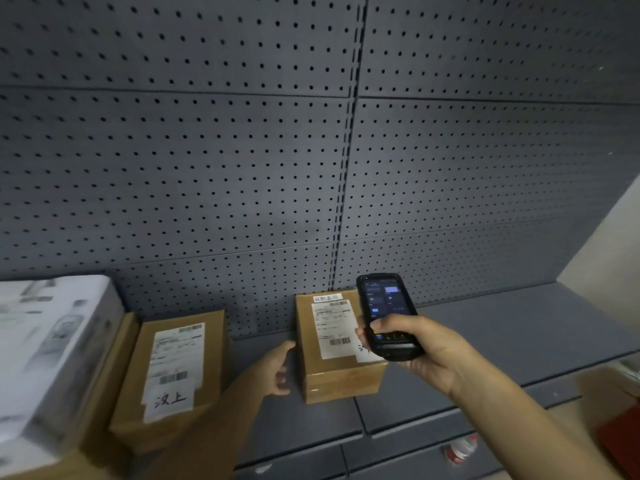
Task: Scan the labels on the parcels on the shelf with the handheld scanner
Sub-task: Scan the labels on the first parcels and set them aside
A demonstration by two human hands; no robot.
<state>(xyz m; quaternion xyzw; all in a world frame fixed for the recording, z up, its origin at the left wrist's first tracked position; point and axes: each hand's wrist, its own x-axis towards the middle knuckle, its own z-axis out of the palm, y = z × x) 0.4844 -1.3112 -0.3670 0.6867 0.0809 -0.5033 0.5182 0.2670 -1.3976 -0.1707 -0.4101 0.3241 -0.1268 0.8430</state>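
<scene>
Parcels sit on a grey metal shelf (485, 327) w/ a dark pegboard back panel (242, 150) behind them. Biggest item in view: white box (45, 358) at far left, blurred, print unreadable, lying on top of a flat brown carton (104, 393) whose edge shows beside it. Next, left parcel (176, 375): brown cardboard, lying flat, white shipping label (176, 355) on top w/ barcodes and a handwritten slip at its near end. It's just beside the flat carton, well apart from the other parcel. Right parcel (332, 344): smaller brown box, roughly mid-shelf, back end near the pegboard, label (334, 327) face up w/ barcode toward the near end; a small white sticker at its far edge, text too small to read.

Left hand (277, 368): fingers bent against the left side of the right parcel, touching it; can't tell if it truly clamps the box or just steadies it. Right hand (415, 351): grip clamped around the lower half of the handheld scanner (384, 317), thumb on its keypad area. Scanner is black, screen lit, held above the right edge of the right parcel, overlapping its label from this view; screen content not legible.

Lower right, below shelf edge: small red-and-white object (462, 448), blurred, and a red patch (620, 438) at the frame edge, neither identifiable.
</scene>
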